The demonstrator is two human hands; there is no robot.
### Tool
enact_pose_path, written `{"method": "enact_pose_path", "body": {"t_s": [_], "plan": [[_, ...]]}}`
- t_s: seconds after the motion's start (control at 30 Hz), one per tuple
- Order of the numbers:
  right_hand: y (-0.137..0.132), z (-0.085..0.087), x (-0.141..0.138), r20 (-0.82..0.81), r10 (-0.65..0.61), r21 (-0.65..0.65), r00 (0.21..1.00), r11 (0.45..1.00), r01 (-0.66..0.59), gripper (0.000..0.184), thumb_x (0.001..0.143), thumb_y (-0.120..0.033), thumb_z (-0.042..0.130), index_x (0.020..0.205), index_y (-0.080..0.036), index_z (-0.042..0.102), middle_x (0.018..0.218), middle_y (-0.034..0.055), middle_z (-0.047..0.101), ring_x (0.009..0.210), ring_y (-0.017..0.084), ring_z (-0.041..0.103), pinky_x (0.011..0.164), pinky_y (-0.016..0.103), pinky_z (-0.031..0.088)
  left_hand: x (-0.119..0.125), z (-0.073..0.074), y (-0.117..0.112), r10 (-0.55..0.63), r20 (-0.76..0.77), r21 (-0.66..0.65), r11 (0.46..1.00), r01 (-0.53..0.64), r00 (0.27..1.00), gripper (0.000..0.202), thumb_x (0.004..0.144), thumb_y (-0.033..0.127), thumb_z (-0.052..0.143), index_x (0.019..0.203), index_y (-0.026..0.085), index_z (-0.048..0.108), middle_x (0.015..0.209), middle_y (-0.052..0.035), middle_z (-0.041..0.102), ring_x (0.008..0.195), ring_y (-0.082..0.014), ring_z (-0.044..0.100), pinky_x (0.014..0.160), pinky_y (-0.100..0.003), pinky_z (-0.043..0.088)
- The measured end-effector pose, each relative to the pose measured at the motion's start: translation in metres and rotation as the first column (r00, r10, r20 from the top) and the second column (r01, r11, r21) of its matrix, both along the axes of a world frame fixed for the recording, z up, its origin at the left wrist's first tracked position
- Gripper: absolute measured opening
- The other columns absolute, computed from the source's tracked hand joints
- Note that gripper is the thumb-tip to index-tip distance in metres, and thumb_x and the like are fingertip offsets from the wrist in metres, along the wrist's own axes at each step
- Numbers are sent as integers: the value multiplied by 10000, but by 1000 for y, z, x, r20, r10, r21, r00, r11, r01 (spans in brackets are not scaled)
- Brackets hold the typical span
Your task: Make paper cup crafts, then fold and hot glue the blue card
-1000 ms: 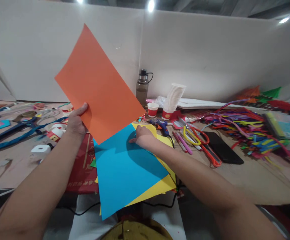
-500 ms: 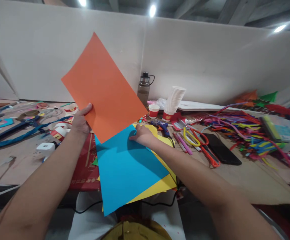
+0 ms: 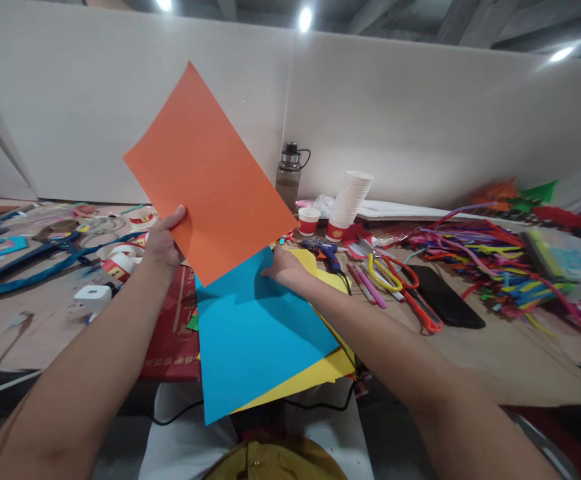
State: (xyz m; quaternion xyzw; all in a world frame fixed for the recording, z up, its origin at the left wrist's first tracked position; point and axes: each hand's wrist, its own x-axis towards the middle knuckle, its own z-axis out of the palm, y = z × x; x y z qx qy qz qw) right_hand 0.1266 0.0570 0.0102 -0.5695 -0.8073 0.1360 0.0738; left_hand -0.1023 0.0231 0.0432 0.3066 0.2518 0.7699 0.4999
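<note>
My left hand (image 3: pixel 165 240) pinches an orange sheet of paper (image 3: pixel 210 177) by its lower left edge, thumb on top, and holds it raised and tilted. Below lies a blue sheet of paper (image 3: pixel 260 333), its top partly covered by the orange one. At the blue sheet's upper right edge, my right hand (image 3: pixel 287 270) is closed on it, thumb on the face; the other fingertips are partly hidden. Yellow sheets of paper (image 3: pixel 320 370) lie under the blue sheet, showing along its right and lower edges. A dark red board or box (image 3: pixel 173 340) with lettering shows at left beneath the sheets.
To the right lie a blue glue gun (image 3: pixel 326 253), scissors (image 3: pixel 385 273), an orange-handled cutter (image 3: pixel 423 313), a black phone (image 3: pixel 445 297) and a colourful heap of craft strips (image 3: pixel 495 263). Behind stand stacked paper cups (image 3: pixel 350 200) and a bottle (image 3: pixel 289 177). A white charger (image 3: pixel 93 297) sits left.
The blue sheet has turned slightly under my right hand, its left edge shifting a little to the right. My left hand and the orange sheet have hardly moved.
</note>
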Motion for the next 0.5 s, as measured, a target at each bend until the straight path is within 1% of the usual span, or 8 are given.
{"method": "enact_pose_path", "body": {"t_s": [0.13,0.2,0.23,0.3,0.37,0.4,0.47,0.5], "plan": [[-1,-1,14,-105,-10,-22,994,1000,8,342,758,-379,615,1055,-209,608,1025,47,678,920,197,631,700,229,460,1,0,0,11,-2,3,1000,-11,1000,282,786,110,549,1059,92,615,999,-96,706,896,-226,658,914,-410,498],[1,0,25,-119,-47,-37,992,998,43,280,781,-363,586,1018,-219,622,1008,36,679,896,186,634,687,223,451,1,-1,1,16,-1,8,1000,-16,1000,282,781,104,555,1056,88,615,980,-96,710,877,-221,661,921,-413,491],[2,0,30,-117,-74,-45,990,997,69,277,788,-362,577,1013,-207,621,1003,48,678,887,191,635,680,228,448,1,-1,1,16,0,7,1000,-16,1000,282,781,105,558,1056,89,615,978,-94,710,872,-219,661,926,-417,487],[0,1,43,-102,-129,-70,986,990,122,327,781,-397,583,1012,-167,609,978,87,673,861,215,636,669,252,448,1,-1,1,16,3,-6,1000,-16,1000,280,783,110,559,1057,89,616,988,-91,707,865,-218,661,930,-429,482],[-7,2,54,-80,-169,-65,982,984,164,436,765,-462,593,1041,-125,577,987,133,652,867,244,627,688,282,451,1,0,1,9,3,-21,1000,-9,1000,283,789,112,548,1063,86,615,1006,-95,702,870,-223,659,925,-441,482],[-12,2,59,-63,-182,-39,981,983,180,501,756,-490,597,1072,-104,553,1016,159,633,894,260,617,716,299,450,2,1,0,9,4,-27,1000,-8,1000,284,791,110,543,1065,85,615,1010,-97,701,872,-225,658,921,-442,484],[-25,3,67,-5,-187,86,982,979,187,588,764,-512,584,1153,-82,491,1132,206,564,999,283,575,801,323,431,3,1,0,14,7,-41,999,-14,1000,282,790,102,537,1060,84,618,1006,-97,702,869,-224,657,915,-434,488],[-31,4,71,39,-184,135,982,975,177,618,770,-518,576,1182,-71,464,1156,223,540,1047,302,548,830,339,419,4,1,0,18,10,-54,998,-17,1000,280,789,98,538,1056,85,621,998,-94,704,862,-223,658,913,-432,490]]}}
